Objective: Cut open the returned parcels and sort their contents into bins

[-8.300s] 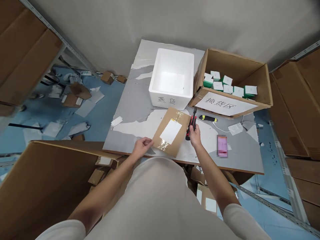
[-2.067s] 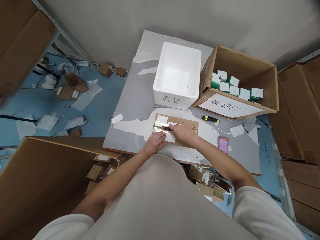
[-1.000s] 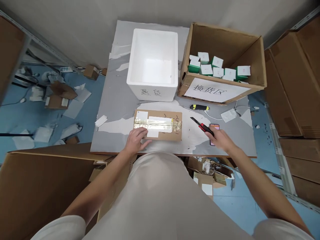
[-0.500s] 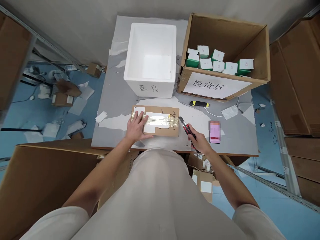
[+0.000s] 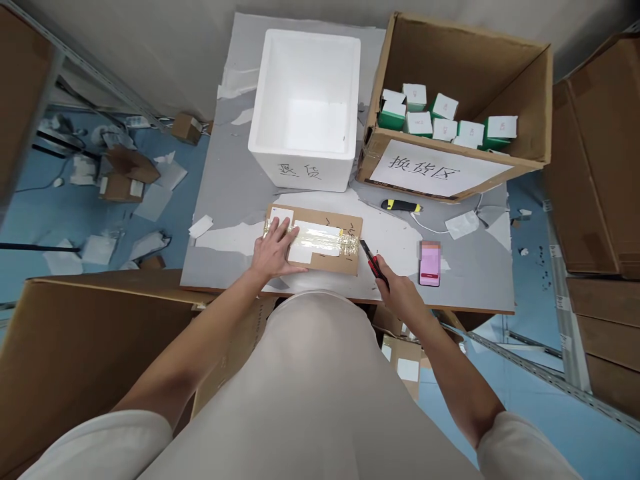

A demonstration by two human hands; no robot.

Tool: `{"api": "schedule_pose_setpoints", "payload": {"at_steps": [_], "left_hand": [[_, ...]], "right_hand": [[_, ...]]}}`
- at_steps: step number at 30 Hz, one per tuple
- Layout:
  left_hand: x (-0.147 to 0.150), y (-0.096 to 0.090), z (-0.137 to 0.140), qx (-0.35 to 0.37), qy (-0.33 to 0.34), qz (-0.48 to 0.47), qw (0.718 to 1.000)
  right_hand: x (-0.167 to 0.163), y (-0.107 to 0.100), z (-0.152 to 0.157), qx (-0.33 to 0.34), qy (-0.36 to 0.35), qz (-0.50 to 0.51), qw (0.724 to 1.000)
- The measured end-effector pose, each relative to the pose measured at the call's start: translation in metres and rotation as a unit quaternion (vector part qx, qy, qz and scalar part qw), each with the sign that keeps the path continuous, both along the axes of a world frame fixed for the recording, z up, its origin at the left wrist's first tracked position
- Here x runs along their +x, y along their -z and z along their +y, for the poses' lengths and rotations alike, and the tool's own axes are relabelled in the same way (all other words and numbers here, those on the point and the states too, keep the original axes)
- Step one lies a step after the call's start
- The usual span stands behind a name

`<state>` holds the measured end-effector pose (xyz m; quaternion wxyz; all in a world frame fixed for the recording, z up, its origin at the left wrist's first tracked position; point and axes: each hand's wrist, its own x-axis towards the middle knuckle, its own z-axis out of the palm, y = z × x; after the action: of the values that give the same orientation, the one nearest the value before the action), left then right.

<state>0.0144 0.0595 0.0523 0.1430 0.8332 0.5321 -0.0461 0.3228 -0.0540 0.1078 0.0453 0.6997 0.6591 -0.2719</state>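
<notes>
A flat brown cardboard box (image 5: 345, 263), with a white label and clear tape across its top, lies near the table's front edge. Spread over its left end is my left hand (image 5: 275, 248), fingers apart and palm down. My right hand (image 5: 395, 283) is wrapped round a red and black box cutter (image 5: 376, 265). The cutter's blade is out and its tip is at the box's right end, by the tape; whether it touches I cannot tell.
Behind the box stands a white foam box (image 5: 304, 170). Right of it, a large open carton (image 5: 543, 113) holds several green-and-white small boxes (image 5: 419, 123). A yellow and black cutter (image 5: 401, 205), a phone (image 5: 430, 263) and a white tag (image 5: 463, 225) on a cord lie on the table (image 5: 475, 280).
My right hand has turned the box cutter slightly, its blade tip staying at the box's right end. My left hand keeps its place on the box. The view has shifted a little.
</notes>
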Motion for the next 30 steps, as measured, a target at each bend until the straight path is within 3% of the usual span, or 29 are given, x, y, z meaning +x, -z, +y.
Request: {"api": "schedule_pose_setpoints", "payload": {"at_steps": [5, 10, 13, 15, 18, 23, 27, 30], "left_hand": [[0.000, -0.001, 0.000, -0.001, 0.003, 0.005, 1.000], [0.000, -0.001, 0.000, 0.000, 0.001, 0.010, 1.000], [0.001, -0.002, 0.001, -0.003, -0.004, 0.012, 1.000], [0.004, -0.003, 0.001, -0.007, -0.014, 0.013, 1.000], [0.013, -0.006, -0.005, -0.009, -0.051, 0.011, 0.999], [0.024, -0.010, -0.034, -0.018, -0.144, -0.034, 0.989], [0.009, -0.012, -0.048, -0.006, -0.162, -0.099, 0.982], [-0.015, -0.010, -0.037, 0.027, -0.185, -0.130, 0.974]], "right_hand": [[-0.003, 0.004, -0.010, 0.010, 0.013, 0.023, 1.000], [-0.006, 0.016, -0.031, -0.039, 0.016, 0.048, 0.998], [0.000, 0.020, -0.042, -0.052, 0.069, 0.086, 0.993], [0.006, 0.021, -0.044, -0.046, 0.147, 0.120, 0.981], [0.010, 0.024, -0.042, -0.014, 0.265, 0.208, 0.941], [-0.013, 0.041, -0.025, 0.042, 0.339, 0.351, 0.872], [-0.041, 0.057, -0.011, 0.081, 0.407, 0.421, 0.807], [-0.053, 0.063, -0.003, 0.093, 0.426, 0.448, 0.781]]}}
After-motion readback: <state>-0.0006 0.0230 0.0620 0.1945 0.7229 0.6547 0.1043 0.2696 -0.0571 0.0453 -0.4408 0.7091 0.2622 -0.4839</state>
